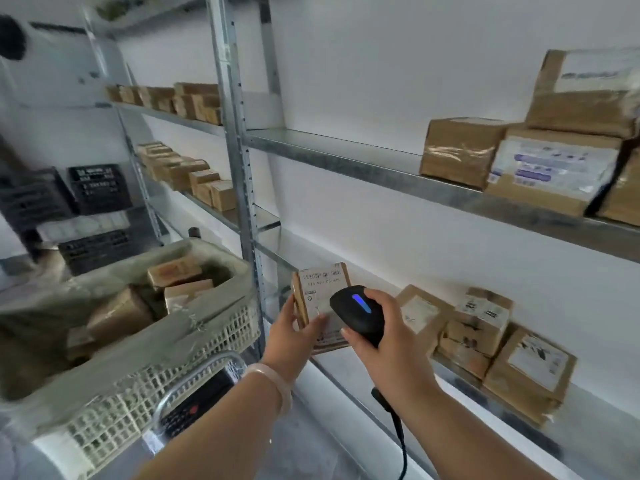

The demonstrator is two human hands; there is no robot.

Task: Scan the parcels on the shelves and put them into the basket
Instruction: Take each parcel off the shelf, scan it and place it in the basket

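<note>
Metal shelves (346,157) line a white wall (381,64). Left hand (291,337) grips a labelled parcel (320,289); right hand (391,337) grips a scanner (358,313) held close, likely to miss the barcode (322,273) up top.

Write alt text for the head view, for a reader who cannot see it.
A left hand holds a labelled parcel while the right hand aims a black scanner at it. A white basket holding parcels stands at left.

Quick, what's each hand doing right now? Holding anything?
Left hand: holds a small labelled parcel.
Right hand: grips the black scanner, in front of the parcel's label.
</note>
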